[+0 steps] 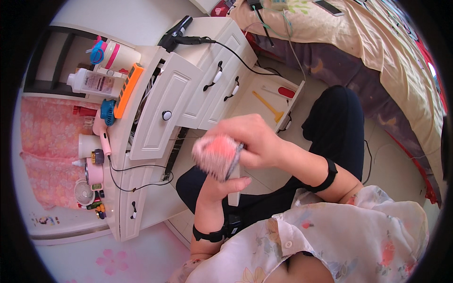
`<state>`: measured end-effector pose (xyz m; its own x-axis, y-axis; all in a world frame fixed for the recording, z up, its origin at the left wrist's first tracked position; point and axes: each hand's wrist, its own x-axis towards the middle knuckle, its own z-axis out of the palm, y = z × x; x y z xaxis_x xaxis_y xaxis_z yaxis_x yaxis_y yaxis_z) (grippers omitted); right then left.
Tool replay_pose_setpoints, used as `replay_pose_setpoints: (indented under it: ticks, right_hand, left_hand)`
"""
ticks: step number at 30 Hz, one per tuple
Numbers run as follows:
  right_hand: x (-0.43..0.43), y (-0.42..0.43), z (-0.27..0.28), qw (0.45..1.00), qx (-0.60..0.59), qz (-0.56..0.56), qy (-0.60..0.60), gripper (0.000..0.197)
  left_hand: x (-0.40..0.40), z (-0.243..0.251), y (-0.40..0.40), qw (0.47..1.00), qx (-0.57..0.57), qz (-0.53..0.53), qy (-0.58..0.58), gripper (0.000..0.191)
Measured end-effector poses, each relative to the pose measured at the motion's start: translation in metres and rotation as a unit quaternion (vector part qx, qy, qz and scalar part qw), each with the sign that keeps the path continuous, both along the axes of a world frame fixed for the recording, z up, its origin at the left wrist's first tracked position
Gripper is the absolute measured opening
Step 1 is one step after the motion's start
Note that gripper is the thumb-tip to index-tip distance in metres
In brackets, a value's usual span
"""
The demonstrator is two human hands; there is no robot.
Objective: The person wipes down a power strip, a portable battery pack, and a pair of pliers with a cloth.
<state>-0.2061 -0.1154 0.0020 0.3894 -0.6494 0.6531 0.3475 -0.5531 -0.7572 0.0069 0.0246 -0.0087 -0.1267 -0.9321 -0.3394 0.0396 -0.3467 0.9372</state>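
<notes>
My left hand [219,187] wraps around the pale handle [234,198] of what looks like a hairbrush [216,155]. Its head shows a pink pad and light bristles, blurred by motion. Against the dark edge of the brush head, the curled fingers of my right hand [247,141] grip it; some fingertips are hidden behind the head. Both hands meet above my lap, between my dark-trousered knees. Black straps circle both forearms.
A white dresser holds a pulled-out drawer [299,88] with a yellow tool [267,106] inside. Another drawer front [166,106] sticks out nearer the vanity. On top lie a black hair dryer [178,33], bottles and a corded pink appliance [105,138]. The bed [336,32] bears a phone [329,7].
</notes>
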Motion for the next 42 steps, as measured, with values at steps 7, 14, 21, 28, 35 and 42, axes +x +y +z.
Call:
replay_pose_setpoints:
  ticks: [7,14,21,28,35,42]
  right_hand:
    - [-0.008,0.001,0.019,0.978,-0.169,0.117,-0.044,0.039]
    - [-0.003,-0.019,-0.013,0.977,-0.192,-0.002,-0.098,0.036]
    - [0.001,-0.037,-0.048,0.981,-0.08,-0.165,-0.07,0.032]
    - [0.007,-0.022,-0.029,0.916,0.362,0.042,-0.169,0.032]
    - [0.013,-0.005,-0.023,0.978,0.202,0.002,-0.061,0.055]
    - [0.019,0.003,-0.04,0.999,0.03,0.012,0.027,0.07]
  left_hand:
    - [-0.021,0.027,0.02,0.973,-0.174,0.021,-0.15,0.108]
    - [-0.022,0.023,0.021,0.969,-0.191,-0.022,-0.156,0.112]
    - [-0.045,0.014,-0.004,0.988,-0.044,0.067,0.132,0.116]
    - [-0.033,0.006,-0.009,0.965,-0.007,0.122,0.232,0.119]
    - [-0.02,0.003,-0.011,0.935,-0.076,0.202,0.283,0.105]
    - [-0.03,0.021,-0.025,0.919,-0.098,0.274,0.265,0.086]
